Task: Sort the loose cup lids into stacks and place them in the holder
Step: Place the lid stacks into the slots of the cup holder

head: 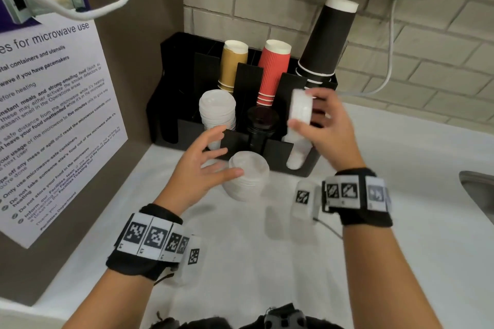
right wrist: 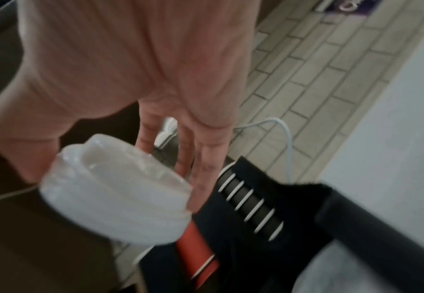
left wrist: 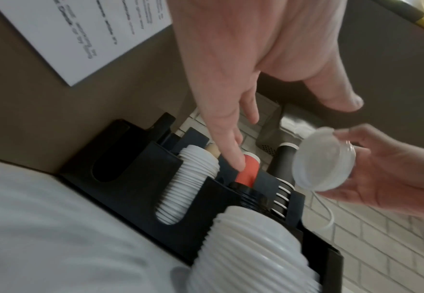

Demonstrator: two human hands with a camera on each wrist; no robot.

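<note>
1. The surface (head: 401, 248) is white and runs up to a pale brick-tiled wall (head: 267, 2); a steel sink (head: 478, 189) edge shows at the right, and a printed microwave notice (head: 53, 115) hangs on the brown panel at the left.
2. A black holder (head: 187, 125) stands against the wall. Its back slots carry upside-down tan cups (head: 232, 67), red cups (head: 274, 72) and black cups (head: 324, 43); its front slots carry a tall white lid stack (head: 217, 112) on the left, black lids (head: 260, 125) in the middle and white lids (head: 296, 152) on the right.
3. A second, loose stack of white lids (head: 247, 179) stands on the surface just in front of the holder.
4. The head view is softened by blur around both hands. The right wrist view is heavily smeared, and the bottom of the right front slot is hidden behind the holder wall. A white cable (head: 389, 61) is cut off at the top.
5. The right hand (head: 328, 125) grips a short stack of held lids (head: 300, 111) on edge, thumb on the near side and fingers curled round the far side, above the right front slot.
6. The left hand (head: 197, 171) is spread with fingers straight and apart, holding nothing; its fingertips reach the side of the loose stack, though the blur hides whether they touch.
</note>
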